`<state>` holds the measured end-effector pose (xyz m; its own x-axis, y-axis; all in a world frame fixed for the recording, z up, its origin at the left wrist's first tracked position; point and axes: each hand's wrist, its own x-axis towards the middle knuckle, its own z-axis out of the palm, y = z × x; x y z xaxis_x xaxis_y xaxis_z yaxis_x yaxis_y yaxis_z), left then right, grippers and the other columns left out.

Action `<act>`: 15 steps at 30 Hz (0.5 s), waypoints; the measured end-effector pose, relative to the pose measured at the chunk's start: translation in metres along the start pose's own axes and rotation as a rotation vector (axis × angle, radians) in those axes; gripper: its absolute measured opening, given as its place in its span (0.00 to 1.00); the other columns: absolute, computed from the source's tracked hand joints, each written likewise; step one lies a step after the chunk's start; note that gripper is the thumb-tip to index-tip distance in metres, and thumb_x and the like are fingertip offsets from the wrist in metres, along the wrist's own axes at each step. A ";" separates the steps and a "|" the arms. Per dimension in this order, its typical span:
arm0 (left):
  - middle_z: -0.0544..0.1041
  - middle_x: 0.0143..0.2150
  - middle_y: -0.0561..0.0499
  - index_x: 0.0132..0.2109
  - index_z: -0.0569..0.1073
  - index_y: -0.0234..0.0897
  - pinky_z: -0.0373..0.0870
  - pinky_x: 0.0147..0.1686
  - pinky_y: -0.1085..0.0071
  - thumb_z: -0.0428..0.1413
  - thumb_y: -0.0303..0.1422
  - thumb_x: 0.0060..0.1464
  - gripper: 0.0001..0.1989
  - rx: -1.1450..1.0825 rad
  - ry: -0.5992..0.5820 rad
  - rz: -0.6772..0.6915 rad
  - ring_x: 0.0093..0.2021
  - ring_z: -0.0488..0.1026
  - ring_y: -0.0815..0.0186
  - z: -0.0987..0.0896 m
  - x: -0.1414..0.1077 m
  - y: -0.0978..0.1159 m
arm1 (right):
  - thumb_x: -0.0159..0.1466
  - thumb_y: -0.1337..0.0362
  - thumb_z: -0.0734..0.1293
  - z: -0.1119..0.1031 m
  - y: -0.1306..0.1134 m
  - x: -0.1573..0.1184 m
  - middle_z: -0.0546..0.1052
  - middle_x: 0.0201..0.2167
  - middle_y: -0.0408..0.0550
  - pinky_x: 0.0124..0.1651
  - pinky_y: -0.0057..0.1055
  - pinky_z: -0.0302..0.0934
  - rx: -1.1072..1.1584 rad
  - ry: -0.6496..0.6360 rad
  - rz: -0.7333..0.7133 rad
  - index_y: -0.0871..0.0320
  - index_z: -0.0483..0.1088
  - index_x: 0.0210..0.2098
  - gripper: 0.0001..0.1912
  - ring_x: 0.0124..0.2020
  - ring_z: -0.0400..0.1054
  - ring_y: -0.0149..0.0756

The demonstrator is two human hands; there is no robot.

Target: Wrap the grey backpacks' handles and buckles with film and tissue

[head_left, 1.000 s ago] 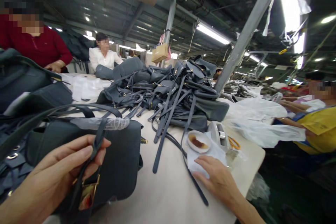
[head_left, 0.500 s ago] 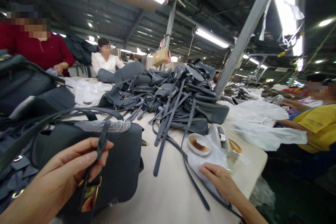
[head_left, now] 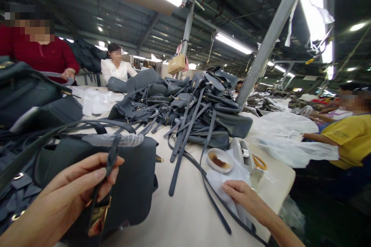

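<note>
My left hand (head_left: 82, 183) pinches a dark leather strap (head_left: 113, 154) in front of a dark bag (head_left: 133, 185). Below those fingers hangs a shiny gold clasp (head_left: 99, 218). Clear plastic wraps the bag's top handle (head_left: 127, 139). On the right, my right hand (head_left: 242, 197) rests with closed fingers on a white cloth (head_left: 220, 183); whether it pinches the cloth's edge is hard to make out. Just beyond it stands a white dish (head_left: 222, 166) with brown residue inside.
A heap of dark bags (head_left: 179, 100) with dangling straps fills the table's middle. A tape dispenser (head_left: 242, 152), orange-handled scissors (head_left: 260, 163) and plastic bags (head_left: 290, 139) lie right. More bags (head_left: 29, 88) are at left. People in red, white and yellow work around.
Both my hands have hardly moved. The person in red now holds a strip of clear plastic stretched leftward. The person in yellow has shifted slightly.
</note>
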<state>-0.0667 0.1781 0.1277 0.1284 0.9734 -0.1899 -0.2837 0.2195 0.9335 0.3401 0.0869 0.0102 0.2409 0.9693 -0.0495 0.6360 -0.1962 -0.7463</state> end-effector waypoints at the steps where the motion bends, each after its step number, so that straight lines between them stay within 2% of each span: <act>1: 0.78 0.31 0.51 0.37 0.80 0.39 0.66 0.16 0.77 0.70 0.34 0.30 0.20 0.005 -0.014 0.007 0.25 0.70 0.66 0.000 0.000 0.000 | 0.61 0.48 0.60 -0.001 0.000 0.000 0.54 0.17 0.35 0.27 0.28 0.47 -0.001 -0.018 -0.001 0.55 0.60 0.19 0.21 0.21 0.50 0.30; 4: 0.78 0.31 0.52 0.38 0.80 0.39 0.66 0.16 0.77 0.70 0.36 0.33 0.20 0.014 -0.058 0.018 0.23 0.67 0.69 -0.002 0.000 0.000 | 0.58 0.50 0.63 -0.003 0.002 0.004 0.56 0.16 0.36 0.27 0.28 0.47 -0.026 0.002 0.005 0.56 0.62 0.19 0.18 0.21 0.52 0.30; 8: 0.78 0.30 0.52 0.37 0.80 0.39 0.67 0.18 0.77 0.71 0.35 0.31 0.20 0.009 -0.056 0.015 0.23 0.67 0.70 -0.002 0.000 0.000 | 0.55 0.53 0.66 -0.002 0.001 0.008 0.57 0.16 0.36 0.28 0.29 0.47 -0.064 0.079 0.007 0.55 0.59 0.18 0.17 0.22 0.52 0.31; 11: 0.78 0.30 0.53 0.36 0.80 0.39 0.67 0.18 0.78 0.72 0.34 0.28 0.21 0.001 -0.040 0.020 0.24 0.68 0.70 -0.001 0.001 0.001 | 0.57 0.50 0.63 -0.003 -0.002 0.008 0.57 0.16 0.37 0.28 0.29 0.48 -0.061 0.076 -0.015 0.55 0.57 0.16 0.20 0.22 0.53 0.31; 15: 0.79 0.30 0.53 0.36 0.81 0.39 0.67 0.19 0.79 0.73 0.37 0.26 0.24 0.005 -0.046 0.010 0.24 0.68 0.70 -0.002 0.002 0.000 | 0.59 0.47 0.62 -0.009 -0.004 0.007 0.62 0.19 0.39 0.31 0.29 0.54 -0.036 0.086 -0.041 0.56 0.64 0.20 0.20 0.25 0.58 0.33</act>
<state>-0.0684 0.1801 0.1268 0.1695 0.9714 -0.1663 -0.2807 0.2093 0.9367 0.3458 0.0932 0.0185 0.2748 0.9607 0.0391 0.6722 -0.1629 -0.7223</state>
